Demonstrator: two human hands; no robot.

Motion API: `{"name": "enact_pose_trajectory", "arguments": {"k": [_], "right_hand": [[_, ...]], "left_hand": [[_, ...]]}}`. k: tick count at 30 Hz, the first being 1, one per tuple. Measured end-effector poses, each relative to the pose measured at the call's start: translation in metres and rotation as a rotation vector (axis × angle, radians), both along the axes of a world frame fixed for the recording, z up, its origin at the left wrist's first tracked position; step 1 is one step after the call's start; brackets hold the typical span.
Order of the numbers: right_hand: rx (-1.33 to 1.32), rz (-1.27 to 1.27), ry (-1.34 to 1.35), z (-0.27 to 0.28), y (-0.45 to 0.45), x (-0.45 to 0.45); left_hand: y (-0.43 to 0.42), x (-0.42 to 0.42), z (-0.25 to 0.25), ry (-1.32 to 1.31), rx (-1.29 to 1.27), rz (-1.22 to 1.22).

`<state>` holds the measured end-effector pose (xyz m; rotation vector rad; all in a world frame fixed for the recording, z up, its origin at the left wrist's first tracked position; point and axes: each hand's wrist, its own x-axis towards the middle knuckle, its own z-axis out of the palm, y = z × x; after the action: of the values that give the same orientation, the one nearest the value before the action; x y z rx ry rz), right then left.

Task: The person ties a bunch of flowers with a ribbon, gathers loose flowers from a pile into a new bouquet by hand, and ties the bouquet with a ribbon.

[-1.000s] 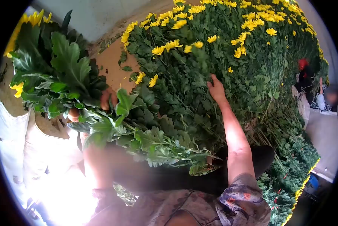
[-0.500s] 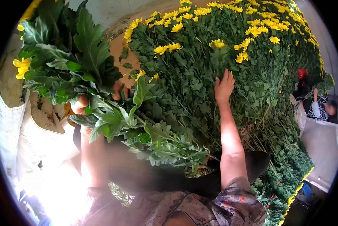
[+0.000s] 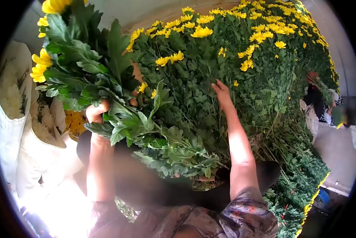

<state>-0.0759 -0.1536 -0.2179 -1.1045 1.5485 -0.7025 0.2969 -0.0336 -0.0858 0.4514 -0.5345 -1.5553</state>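
My left hand (image 3: 98,111) is wrapped round the stems of a leafy bunch of yellow flowers (image 3: 86,67), held up at the left with the blooms toward the upper left. The stems slant down to the right over my lap. My right hand (image 3: 222,94) is at the middle of a big heap of yellow flowers (image 3: 261,75), its fingers among the green stems. Its fingers look closed on a stem with a yellow bloom (image 3: 201,32) at the top, though leaves partly hide the grip.
White sacks (image 3: 43,154) stand at the left, one with yellow material inside. A co-worker (image 3: 324,103) with a leafy bunch is at the far right beside a pale surface (image 3: 336,154). More bunches (image 3: 293,190) lie at the lower right, near a blue object (image 3: 324,196).
The bunch in my left hand has shifted right. My right hand moved right, then back left, and a different bloom now stands above it. The co-worker's bunch has moved.
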Motion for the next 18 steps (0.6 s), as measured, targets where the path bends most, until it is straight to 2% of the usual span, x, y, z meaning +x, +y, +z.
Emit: {"name": "enact_pose_trajectory", "arguments": {"k": [3, 4, 5, 7, 9, 11, 13, 15, 16, 17, 18], "right_hand": [[-0.052, -0.025, -0.054, -0.007, 0.003, -0.012], [-0.076, -0.047, -0.042, -0.003, 0.006, -0.012], [-0.092, -0.033, -0.047, 0.003, 0.008, -0.012], [-0.381, -0.073, 0.044, 0.024, 0.009, -0.006], [-0.459, -0.093, -0.094, 0.085, 0.012, 0.01], [-0.768, -0.064, -0.166, 0.167, 0.025, 0.048], [-0.942, -0.119, -0.071, 0.219, 0.03, 0.058], [-0.968, -0.109, -0.019, 0.254, 0.017, 0.063], [-0.937, -0.038, 0.249, 0.257, 0.002, 0.062], [-0.693, 0.058, 0.324, 0.246, -0.016, 0.054], [-0.791, 0.077, 0.429, 0.212, -0.036, 0.03]], "left_hand": [[-0.005, -0.024, 0.027, -0.121, 0.068, 0.121], [-0.004, -0.029, 0.032, -0.083, 0.175, 0.067], [-0.008, -0.03, 0.034, -0.151, 0.225, -0.024], [-0.013, -0.036, 0.031, -0.091, 0.383, -0.038], [-0.02, -0.049, 0.022, -0.101, 0.543, 0.103], [-0.034, -0.055, 0.001, -0.064, 0.508, 0.166], [-0.038, -0.063, 0.018, -0.071, 0.488, 0.18], [-0.041, -0.067, 0.018, -0.034, 0.46, 0.166], [-0.042, -0.069, 0.018, -0.051, 0.482, 0.16], [-0.046, -0.071, 0.017, -0.061, 0.486, 0.16], [-0.049, -0.07, 0.009, -0.048, 0.398, 0.174]]}}
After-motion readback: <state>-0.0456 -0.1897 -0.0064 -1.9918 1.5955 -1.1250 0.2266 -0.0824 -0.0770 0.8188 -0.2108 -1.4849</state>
